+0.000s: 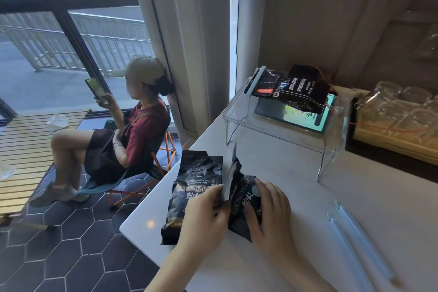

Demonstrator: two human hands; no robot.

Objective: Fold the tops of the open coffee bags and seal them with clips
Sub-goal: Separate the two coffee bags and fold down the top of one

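Observation:
Two black coffee bags lie near the front left corner of the white table. The left bag lies flat with its open top pointing away from me. The right bag is tilted up on its side, its silver-lined top sticking up. My left hand pinches the right bag's edge between the two bags. My right hand presses on that bag's right face. Two long pale blue clips lie on the table to the right, apart from both hands.
A clear acrylic stand sits at the back of the table, with two more black bags and a clip on top and a lit tablet beneath. Glass cups stand at the far right. A person sits on a chair to the left, beyond the table's edge.

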